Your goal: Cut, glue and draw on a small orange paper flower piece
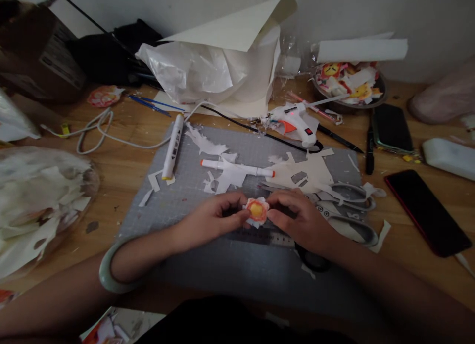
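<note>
Bare mat [230, 277] nearside, scissors [343, 227] beside right hand [306, 218]

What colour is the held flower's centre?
The flower's centre is yellow, ringed in orange; best seen in the head view.

Bare left hand [215, 217], smooth pale green bangle [105, 270] round its forearm [152, 257], bare right hand [303, 220], black clothing [215, 321]

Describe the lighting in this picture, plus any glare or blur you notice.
Head view: dim overall, darkest along the bottom edge; head view: soft sheen on the plastic bag; head view: the flower-shaped piece between left hand and right hand looks slightly soft, its fine detail hard to read.
</note>
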The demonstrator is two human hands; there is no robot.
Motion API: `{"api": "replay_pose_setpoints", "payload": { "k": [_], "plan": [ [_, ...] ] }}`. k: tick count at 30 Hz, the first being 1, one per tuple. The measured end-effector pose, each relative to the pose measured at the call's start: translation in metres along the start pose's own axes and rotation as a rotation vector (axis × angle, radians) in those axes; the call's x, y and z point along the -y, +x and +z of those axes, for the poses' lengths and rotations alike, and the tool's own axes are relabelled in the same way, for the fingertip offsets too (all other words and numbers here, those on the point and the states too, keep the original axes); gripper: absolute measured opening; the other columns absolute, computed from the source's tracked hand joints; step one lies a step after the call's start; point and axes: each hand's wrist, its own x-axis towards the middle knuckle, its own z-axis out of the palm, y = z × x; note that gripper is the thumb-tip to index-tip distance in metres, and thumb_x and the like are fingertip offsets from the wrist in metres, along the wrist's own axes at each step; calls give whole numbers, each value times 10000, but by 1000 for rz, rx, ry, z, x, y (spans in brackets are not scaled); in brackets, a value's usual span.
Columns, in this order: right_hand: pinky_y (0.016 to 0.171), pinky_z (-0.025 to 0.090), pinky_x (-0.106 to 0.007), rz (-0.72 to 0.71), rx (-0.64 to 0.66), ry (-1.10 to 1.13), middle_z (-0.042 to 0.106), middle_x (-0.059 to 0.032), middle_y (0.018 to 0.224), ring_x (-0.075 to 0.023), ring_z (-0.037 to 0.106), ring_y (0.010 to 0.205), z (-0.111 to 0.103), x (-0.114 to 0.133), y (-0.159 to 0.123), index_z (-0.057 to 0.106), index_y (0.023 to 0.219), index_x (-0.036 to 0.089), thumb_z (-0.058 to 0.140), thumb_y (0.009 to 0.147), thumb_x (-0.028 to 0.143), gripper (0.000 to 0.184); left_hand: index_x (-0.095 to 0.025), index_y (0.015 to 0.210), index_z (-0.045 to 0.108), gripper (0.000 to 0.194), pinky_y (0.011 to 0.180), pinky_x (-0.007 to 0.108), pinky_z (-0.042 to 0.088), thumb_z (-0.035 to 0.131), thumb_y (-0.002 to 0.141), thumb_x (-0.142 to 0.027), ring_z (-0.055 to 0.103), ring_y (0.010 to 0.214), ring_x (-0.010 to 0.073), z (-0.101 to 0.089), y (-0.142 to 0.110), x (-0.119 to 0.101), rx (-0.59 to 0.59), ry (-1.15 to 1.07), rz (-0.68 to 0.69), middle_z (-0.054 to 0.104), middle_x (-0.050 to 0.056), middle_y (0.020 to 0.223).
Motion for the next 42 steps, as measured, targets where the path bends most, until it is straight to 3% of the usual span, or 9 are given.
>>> {"api": "replay_pose_setpoints", "payload": {
  "k": [5,20,32,38,42],
  "plan": [
    [740,390,-345,-26,13,-52,631,5,703,-149,563,669,2,-1,0,585,759,202,556,825,352,167,-165,813,556,139,686,236,429,533,831,-301,525,723,119,1,1,3,-59,-75,9,560,-14,761],
    [733,428,-337,-83,-71,-81,659,-9,726,-158,587,702,4,-7,-3,594,747,207,576,824,307,127,-165,801,584,142,688,238,453,566,829,-303,569,715,120,-2,2,-1,22,-115,-43,595,-13,748],
    [724,423,-336,-106,-64,-95,665,-16,751,-161,582,714,4,-7,-3,587,758,203,564,822,282,104,-161,831,598,107,692,240,425,566,832,-263,560,715,114,-5,0,0,44,-136,-42,613,-12,750],
    [699,392,-322,-95,-65,-72,632,2,688,-149,563,674,3,-6,-2,580,756,189,554,824,267,107,-168,824,570,118,664,233,415,580,820,-285,519,702,108,-4,1,-1,-13,-129,8,557,-22,754],
    [714,375,-327,-80,5,-88,622,1,694,-149,564,677,3,-4,-1,575,733,182,552,824,280,135,-177,940,524,205,689,250,438,590,803,-315,532,756,127,-4,0,-1,-104,-125,95,556,2,844]
  ]
}}
